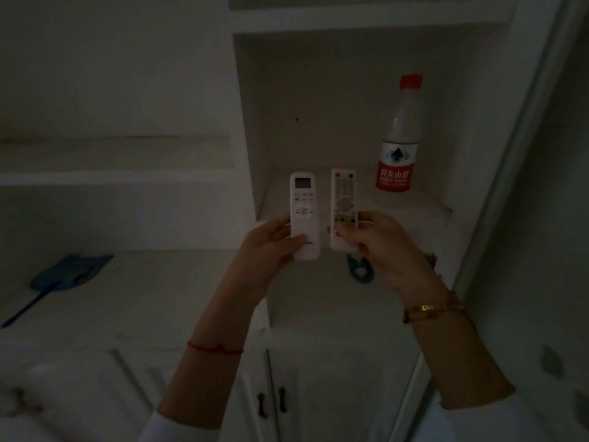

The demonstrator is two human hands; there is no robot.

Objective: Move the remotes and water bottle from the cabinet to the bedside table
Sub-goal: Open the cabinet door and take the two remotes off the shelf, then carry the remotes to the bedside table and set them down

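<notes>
Both hands are raised side by side in a dim room, each closed around the lower end of a remote held upright, buttons facing the viewer. On the near left, the left hand (274,242), with a thin red cord (215,348) round its wrist, pinches a white remote with a small screen (303,215) between thumb and fingers. Just to its right, apart from it by a narrow gap, the right hand (379,247), wearing a gold bangle (433,309), grips a white remote with many small buttons (343,209). Below the hands lies a white counter (159,282), with a blue fly swatter (63,279) far left and a small teal object (360,269), unclear in the gloom, just under the right hand. Beyond, in the open cabinet niche (334,106), a water bottle (398,135) with a red cap and red label stands upright at the far right, well apart from both hands, not yet taken. Likely risk: with both hands full, reaching for the bottle could mean a loose grip, so a remote might slip, or the bottle might be knocked over on its shelf. No bedside table is in view
</notes>
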